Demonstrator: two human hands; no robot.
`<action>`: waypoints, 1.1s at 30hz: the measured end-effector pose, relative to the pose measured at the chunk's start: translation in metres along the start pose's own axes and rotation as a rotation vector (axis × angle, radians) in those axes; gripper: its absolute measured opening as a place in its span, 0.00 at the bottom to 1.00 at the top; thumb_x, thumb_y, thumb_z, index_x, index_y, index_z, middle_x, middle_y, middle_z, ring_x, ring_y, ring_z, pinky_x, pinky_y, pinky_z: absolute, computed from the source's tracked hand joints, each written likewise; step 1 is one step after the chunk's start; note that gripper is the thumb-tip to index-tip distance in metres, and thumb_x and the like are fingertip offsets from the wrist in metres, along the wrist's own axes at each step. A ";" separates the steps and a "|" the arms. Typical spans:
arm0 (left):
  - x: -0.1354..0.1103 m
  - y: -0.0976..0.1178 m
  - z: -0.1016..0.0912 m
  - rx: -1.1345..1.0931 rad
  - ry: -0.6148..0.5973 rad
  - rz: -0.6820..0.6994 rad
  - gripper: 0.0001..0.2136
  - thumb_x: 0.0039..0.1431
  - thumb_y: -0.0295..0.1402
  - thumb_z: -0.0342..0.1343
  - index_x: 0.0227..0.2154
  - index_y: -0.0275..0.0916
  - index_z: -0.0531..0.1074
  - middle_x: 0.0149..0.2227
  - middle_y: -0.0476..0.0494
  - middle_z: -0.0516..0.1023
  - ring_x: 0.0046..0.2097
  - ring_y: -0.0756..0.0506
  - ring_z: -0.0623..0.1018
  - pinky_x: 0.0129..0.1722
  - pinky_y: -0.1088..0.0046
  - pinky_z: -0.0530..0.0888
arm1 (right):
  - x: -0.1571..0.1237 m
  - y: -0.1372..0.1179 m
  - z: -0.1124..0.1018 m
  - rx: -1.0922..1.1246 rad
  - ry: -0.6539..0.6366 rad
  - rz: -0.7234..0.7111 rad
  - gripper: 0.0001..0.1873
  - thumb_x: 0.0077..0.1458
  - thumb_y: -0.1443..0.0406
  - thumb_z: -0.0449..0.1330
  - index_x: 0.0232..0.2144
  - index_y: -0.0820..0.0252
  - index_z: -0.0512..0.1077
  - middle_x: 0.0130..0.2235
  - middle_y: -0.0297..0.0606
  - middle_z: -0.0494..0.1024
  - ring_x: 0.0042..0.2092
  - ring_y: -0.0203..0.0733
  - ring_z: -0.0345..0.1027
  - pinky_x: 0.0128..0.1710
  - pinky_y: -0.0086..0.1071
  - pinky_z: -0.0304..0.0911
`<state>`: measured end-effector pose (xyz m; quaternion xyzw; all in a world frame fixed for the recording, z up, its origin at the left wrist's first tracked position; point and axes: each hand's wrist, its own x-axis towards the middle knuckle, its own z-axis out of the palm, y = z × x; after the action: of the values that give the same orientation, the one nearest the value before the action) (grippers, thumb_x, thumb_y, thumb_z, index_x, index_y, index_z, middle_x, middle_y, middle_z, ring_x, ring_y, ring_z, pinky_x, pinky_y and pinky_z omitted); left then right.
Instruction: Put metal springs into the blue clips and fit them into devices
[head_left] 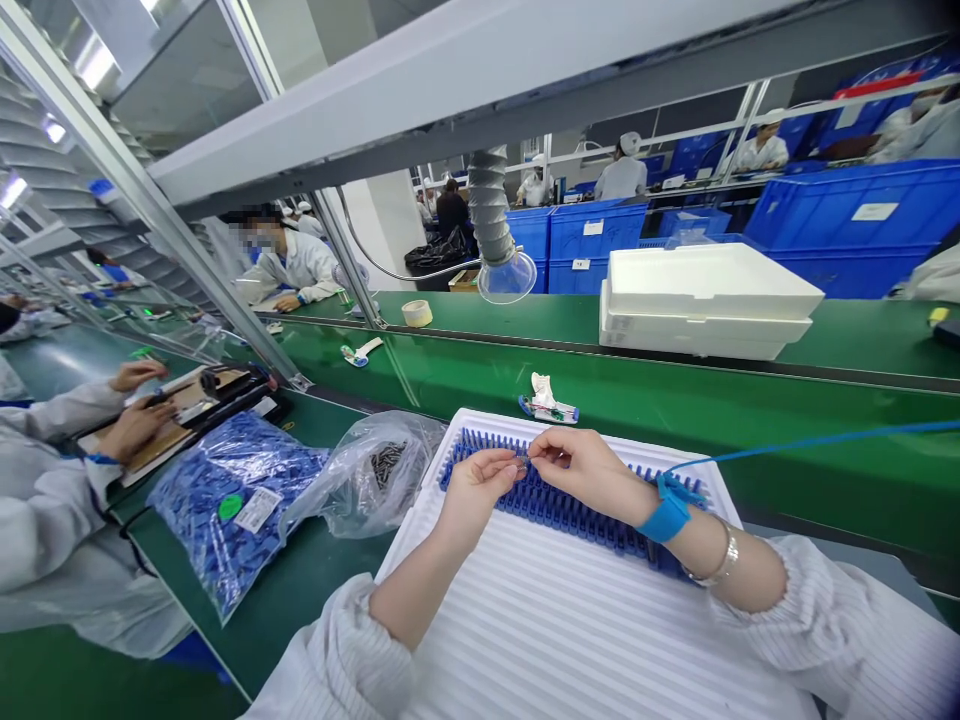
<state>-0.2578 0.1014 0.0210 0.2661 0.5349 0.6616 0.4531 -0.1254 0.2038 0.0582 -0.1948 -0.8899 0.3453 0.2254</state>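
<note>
My left hand and my right hand meet fingertip to fingertip above a white ribbed tray. Between them they pinch a tiny dark metal part, too small to name. Directly below runs a row of small blue plastic parts standing along the tray's far end. A blue antistatic strap with a blue cord circles my right wrist, next to a metal bracelet.
A clear bag of small dark metal parts and a bag of blue parts lie left of the tray. A co-worker's hands work at a dark fixture on the left. Stacked white foam trays and a fume hose stand beyond the green belt.
</note>
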 end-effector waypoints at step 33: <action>0.002 0.010 -0.011 0.026 0.087 0.034 0.15 0.40 0.37 0.66 0.30 0.35 0.73 0.27 0.47 0.79 0.30 0.50 0.78 0.32 0.75 0.72 | 0.021 0.017 0.027 -0.284 -0.223 -0.082 0.11 0.48 0.77 0.53 0.26 0.62 0.72 0.28 0.35 0.72 0.30 0.37 0.64 0.31 0.27 0.57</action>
<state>-0.2713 0.0974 0.0273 0.2522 0.5580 0.6730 0.4147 -0.1537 0.2123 0.0341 -0.1489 -0.9564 0.2260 0.1097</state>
